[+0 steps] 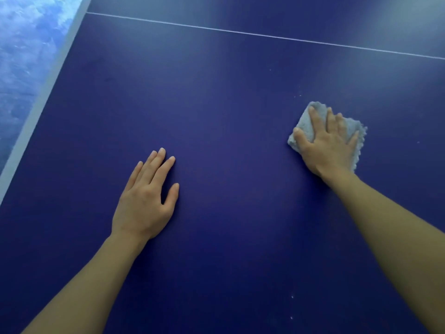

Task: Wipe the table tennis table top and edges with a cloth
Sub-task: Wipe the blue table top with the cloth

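Note:
The dark blue table tennis table top (228, 104) fills almost the whole view. A folded light blue fluffy cloth (307, 126) lies on it at the right. My right hand (330, 143) lies flat on the cloth with fingers spread, pressing it onto the surface. My left hand (147, 196) rests flat on the bare table top at the lower left, fingers straight and close together, holding nothing.
A thin white line (265, 36) crosses the table top at the back. The table's pale left edge (41, 97) runs diagonally, with mottled blue floor (21, 44) beyond it. A few small white specks (292, 307) lie on the surface near the bottom right and above the cloth.

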